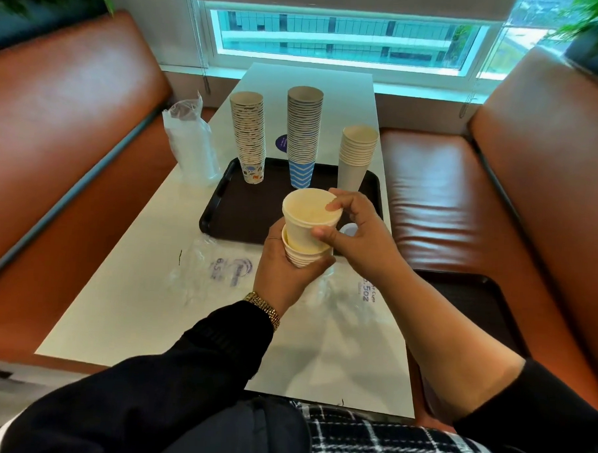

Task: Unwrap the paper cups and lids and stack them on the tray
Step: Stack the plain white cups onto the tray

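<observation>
Two hands meet over the near edge of the tray [220, 202], where we hold a short white stack [303, 254] of nested paper cups just above the table [122, 307]. Our left hand [285, 277] curls round the stack's lower cups from below and the left; our right hand [355, 228] pinches the top cup [311, 220], one of its fingers [334, 205] on the rim and the thumb against the wall. That top cup sits partly lifted and tilted out of the stack, mouth toward us, its long axis leaning up and away toward the tray. Three stacks already stand on the tray's far side: a patterned stack [248, 138] at its left, a blue-striped stack [303, 137] in the middle, and a plain white stack [357, 157] at its right. That white stack lies straight beyond our right hand, the nearer hand to it, so we judge the held cups belong there. Left of the tray, a wrapped bundle of lids [191, 146] stands unopened. On the near side of the tray, empty clear wrappers [227, 274] lie flat on the table beneath our wrists.
</observation>
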Available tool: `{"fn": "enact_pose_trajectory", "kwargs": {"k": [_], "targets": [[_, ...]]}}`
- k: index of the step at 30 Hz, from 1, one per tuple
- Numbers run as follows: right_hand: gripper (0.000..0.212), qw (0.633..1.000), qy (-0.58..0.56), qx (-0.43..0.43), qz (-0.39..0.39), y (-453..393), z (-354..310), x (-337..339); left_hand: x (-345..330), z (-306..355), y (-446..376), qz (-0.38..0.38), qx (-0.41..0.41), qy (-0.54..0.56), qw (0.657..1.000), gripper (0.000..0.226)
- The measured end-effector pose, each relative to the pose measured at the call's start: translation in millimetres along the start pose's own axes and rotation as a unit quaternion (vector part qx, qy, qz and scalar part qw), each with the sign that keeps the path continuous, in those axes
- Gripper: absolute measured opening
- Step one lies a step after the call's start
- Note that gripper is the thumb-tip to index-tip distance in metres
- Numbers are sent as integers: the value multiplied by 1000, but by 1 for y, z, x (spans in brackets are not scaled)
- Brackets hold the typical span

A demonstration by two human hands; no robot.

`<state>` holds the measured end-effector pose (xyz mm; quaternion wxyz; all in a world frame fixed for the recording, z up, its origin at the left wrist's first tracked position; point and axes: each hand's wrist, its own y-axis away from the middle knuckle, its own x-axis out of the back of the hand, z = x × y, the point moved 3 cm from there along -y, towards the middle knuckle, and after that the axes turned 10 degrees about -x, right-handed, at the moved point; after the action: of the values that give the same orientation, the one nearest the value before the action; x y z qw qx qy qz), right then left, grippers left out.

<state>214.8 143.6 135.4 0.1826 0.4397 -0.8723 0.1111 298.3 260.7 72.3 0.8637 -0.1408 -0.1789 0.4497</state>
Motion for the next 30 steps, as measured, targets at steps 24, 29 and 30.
{"fn": "enact_pose_trajectory", "kwargs": {"k": [24, 29, 30], "targets": [[97, 962, -30, -1, 272, -221, -20, 101, 2, -5, 3, -5, -10, -61, 998, 90], [86, 964, 27, -48, 261, -246, 19, 87, 1, -10, 2, -11, 9, -44, 999, 96], [88, 964, 37, -63, 255, -247, 28, 84, 1, -10, 1, -12, 10, -48, 999, 96]]}}
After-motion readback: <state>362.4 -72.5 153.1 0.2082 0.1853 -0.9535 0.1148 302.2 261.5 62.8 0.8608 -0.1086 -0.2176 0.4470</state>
